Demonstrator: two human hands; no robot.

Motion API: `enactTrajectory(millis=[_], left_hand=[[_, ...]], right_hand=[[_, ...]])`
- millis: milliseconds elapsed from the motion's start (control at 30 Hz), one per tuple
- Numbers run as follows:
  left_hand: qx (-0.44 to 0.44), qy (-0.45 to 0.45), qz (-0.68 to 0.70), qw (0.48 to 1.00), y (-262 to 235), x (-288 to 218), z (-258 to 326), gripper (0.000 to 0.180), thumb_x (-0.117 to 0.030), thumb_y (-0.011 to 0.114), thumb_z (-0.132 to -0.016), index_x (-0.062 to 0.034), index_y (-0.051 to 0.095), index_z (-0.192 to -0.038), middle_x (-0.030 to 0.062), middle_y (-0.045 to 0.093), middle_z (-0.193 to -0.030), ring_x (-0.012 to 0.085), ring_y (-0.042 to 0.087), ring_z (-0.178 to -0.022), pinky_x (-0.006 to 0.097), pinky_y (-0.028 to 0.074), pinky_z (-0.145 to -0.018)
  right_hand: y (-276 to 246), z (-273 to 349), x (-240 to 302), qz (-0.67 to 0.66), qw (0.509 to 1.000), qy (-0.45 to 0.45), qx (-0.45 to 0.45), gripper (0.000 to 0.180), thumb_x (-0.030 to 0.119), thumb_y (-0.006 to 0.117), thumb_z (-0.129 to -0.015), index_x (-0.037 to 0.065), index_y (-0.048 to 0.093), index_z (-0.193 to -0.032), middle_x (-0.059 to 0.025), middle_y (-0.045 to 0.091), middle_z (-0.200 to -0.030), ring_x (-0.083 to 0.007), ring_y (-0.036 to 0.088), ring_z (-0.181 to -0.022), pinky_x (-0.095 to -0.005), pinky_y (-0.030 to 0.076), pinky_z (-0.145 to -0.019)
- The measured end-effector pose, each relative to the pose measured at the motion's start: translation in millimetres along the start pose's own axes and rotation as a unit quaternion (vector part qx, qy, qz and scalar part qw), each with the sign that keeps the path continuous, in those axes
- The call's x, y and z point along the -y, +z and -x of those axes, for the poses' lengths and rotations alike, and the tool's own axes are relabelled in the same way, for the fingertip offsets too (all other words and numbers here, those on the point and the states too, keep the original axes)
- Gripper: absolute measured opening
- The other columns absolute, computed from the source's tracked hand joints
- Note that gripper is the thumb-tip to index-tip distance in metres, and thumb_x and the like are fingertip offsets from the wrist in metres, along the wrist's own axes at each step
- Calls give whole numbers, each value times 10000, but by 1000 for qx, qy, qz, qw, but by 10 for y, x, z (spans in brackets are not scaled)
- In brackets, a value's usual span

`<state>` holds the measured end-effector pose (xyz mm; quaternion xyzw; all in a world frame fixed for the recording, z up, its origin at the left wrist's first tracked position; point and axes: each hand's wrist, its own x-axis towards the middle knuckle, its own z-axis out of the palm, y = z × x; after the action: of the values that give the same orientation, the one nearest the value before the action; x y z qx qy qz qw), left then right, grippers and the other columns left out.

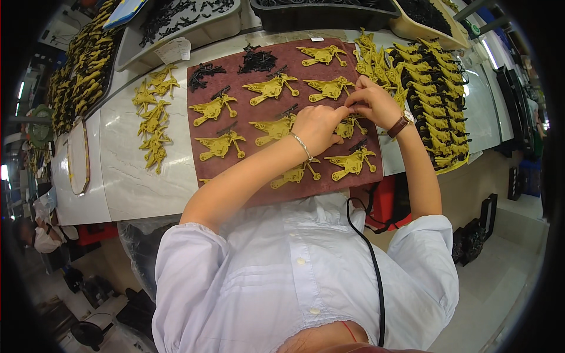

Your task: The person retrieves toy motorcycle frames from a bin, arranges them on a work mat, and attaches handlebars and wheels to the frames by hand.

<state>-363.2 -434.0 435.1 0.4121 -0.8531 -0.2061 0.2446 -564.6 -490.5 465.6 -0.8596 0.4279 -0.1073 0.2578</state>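
a single head-worn fisheye view looks steeply down from above the person's own chest, facing forward over the white shirt [294, 265] to the pale worktable [135, 170] just ahead; the brown mat [253, 76] sits close and near the middle, straight edges bend toward the dark round rim, and floor shows at the lower corners; no second view shares the scene

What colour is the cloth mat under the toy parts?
Dark reddish-brown mat, seen best in the head view.
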Motion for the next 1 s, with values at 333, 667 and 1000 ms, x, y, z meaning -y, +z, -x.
enactTrajectory(millis=[333, 667, 1000], left_hand=[[50, -16, -31, 998, -32, -6, -15, 426, -279, 803, -657, -117, 651, -1021, 104, 674, -816, 284, 667, -810, 410, 525, -697], [77, -25, -18, 997, -8, 16, -4, 486, -284, 777, -692, -130, 627, -1128, 103, 659, -891, 300, 635, -848, 426, 489, -721], [58, -45, 49, 996, -23, 55, -5, 483, -264, 755, -730, -73, 565, -1130, 131, 648, -972, 320, 625, -925, 417, 485, -770]], right_hand=[[73, 23, -168, -108, 994, 3, -4, 187, 84, 740, -745, 131, 740, -925, -46, 501, -803, -195, 514, -745, -306, 441, -669], [25, 6, -73, -83, 996, 1, 11, 262, 125, 761, -743, 125, 717, -1001, -32, 517, -662, -153, 485, -627, -292, 399, -583], [58, 60, 57, -38, 996, 72, -24, 211, 138, 746, -755, 69, 623, -913, -81, 594, -666, -205, 583, -623, -341, 446, -588]])
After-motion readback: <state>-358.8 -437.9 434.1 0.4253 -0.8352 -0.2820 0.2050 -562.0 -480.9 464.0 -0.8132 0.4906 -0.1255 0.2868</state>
